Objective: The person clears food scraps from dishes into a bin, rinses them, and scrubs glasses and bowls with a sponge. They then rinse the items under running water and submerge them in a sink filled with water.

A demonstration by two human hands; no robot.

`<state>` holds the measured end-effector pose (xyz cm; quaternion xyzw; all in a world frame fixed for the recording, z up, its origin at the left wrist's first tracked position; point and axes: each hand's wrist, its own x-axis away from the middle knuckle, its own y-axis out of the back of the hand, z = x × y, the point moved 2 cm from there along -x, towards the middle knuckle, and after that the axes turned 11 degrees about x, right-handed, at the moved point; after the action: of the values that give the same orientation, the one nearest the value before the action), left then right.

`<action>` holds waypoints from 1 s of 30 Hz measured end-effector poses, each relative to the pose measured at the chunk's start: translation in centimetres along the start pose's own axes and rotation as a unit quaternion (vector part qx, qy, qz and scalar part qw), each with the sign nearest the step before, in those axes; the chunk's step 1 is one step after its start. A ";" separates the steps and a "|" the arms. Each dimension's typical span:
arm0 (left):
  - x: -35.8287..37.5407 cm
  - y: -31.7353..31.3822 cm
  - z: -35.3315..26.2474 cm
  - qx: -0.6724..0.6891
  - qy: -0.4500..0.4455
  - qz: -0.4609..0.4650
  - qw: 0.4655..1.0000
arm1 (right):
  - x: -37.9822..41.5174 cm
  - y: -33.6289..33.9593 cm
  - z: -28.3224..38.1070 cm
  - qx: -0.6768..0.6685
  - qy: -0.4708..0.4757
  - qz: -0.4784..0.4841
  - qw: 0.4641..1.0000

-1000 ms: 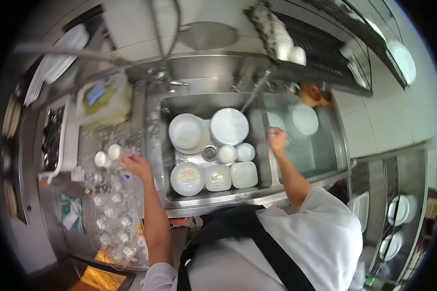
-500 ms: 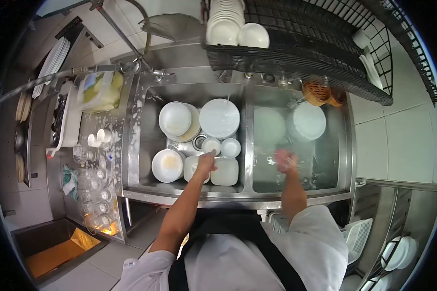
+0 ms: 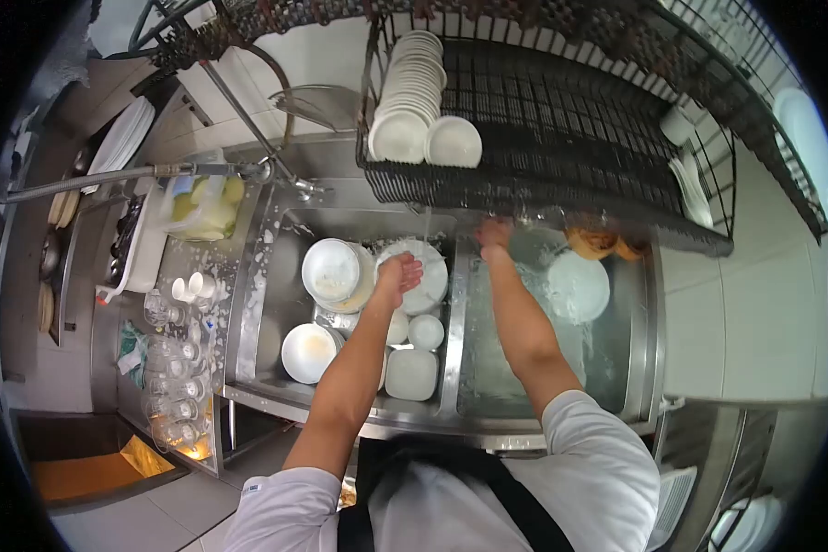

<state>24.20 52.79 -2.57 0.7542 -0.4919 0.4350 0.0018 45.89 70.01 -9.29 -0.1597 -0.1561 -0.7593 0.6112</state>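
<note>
I have my left hand point(image 3: 398, 273) raised over the left sink point(image 3: 281, 276), its fingers point(image 3: 412, 269) curled in loosely; I cannot tell from here whether they pinch anything. Directly beneath it lies a big white plate point(image 3: 428, 281), part hidden by the hand, and at 9 o'clock from the hand sits a stack of plates point(image 3: 333, 271). Toward 6 o'clock, along my forearm, are a small bowl point(image 3: 425, 331) and a square dish point(image 3: 411, 373), with a soiled plate point(image 3: 306, 352) near 7 o'clock. My right hand point(image 3: 494, 235) reaches up to the far rim of the right sink point(image 3: 635, 368), just under the black wire rack point(image 3: 561, 120); its fingers look bunched, and I cannot make out a hold on anything. A round plate point(image 3: 578, 286) lies in the water at 4 o'clock from that hand. White bowls point(image 3: 412, 97) stand stacked in the rack. Glasses point(image 3: 177, 368) crowd the tabletop point(image 3: 213, 276) at far left.
</note>
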 end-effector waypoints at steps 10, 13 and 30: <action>-6.2 -1.2 -0.8 -0.029 -0.027 -0.096 0.995 | -7.0 -1.7 -3.9 -0.326 0.091 0.199 0.920; -8.0 -3.0 -2.1 -0.079 -0.115 -0.115 0.983 | -6.5 -1.7 -3.5 -0.255 0.142 0.219 0.931; -17.9 -4.2 -4.4 -0.343 -0.611 0.014 0.713 | 24.9 29.3 -11.1 0.149 -0.083 -0.028 0.985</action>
<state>22.00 70.13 -9.83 0.7960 -0.5120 -0.3195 -0.0467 68.90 37.35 -7.21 -0.1250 -0.3219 -0.7284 0.5918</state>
